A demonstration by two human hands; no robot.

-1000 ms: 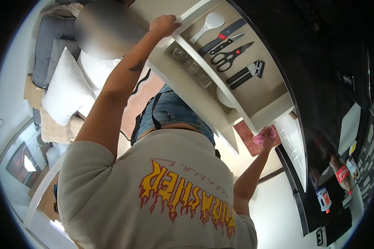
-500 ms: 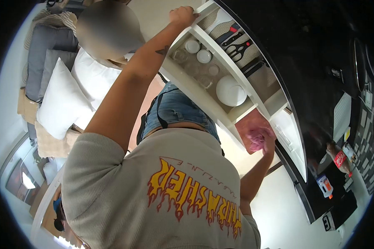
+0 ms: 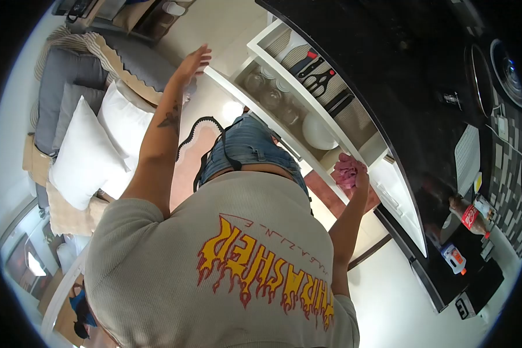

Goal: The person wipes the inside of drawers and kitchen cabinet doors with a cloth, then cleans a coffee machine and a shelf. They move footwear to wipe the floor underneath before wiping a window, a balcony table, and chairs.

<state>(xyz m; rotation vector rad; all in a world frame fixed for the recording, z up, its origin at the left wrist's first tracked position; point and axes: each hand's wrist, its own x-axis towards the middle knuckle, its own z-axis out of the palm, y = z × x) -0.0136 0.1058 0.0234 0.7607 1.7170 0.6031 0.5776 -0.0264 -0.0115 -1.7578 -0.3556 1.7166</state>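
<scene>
My left hand [image 3: 194, 61] is at the far corner of the pulled-out lower drawer's front [image 3: 238, 97], fingers stretched out and apart, with nothing in them. Whether it touches the corner is hard to tell. My right hand [image 3: 361, 178] grips a crumpled pink cloth [image 3: 348, 170] beside the near end of the drawers. Clear glasses [image 3: 272, 98] and a white bowl [image 3: 319, 131] sit in the lower drawer. Above it, the open upper drawer [image 3: 307, 84] holds black-handled scissors [image 3: 318, 82], knives and a white utensil.
A black countertop [image 3: 412, 110] runs along the right, with a cola bottle [image 3: 471, 216], a white-and-orange bottle [image 3: 453, 258] and a white keyboard-like panel [image 3: 467, 156]. White pillows [image 3: 87, 153] lie at left. A pink rug [image 3: 200, 139] is on the floor.
My left hand has left the upper drawer's corner, moved left and opened its fingers. My right hand, still holding the cloth, has shifted slightly up-left. The blurred round shape at upper left is gone.
</scene>
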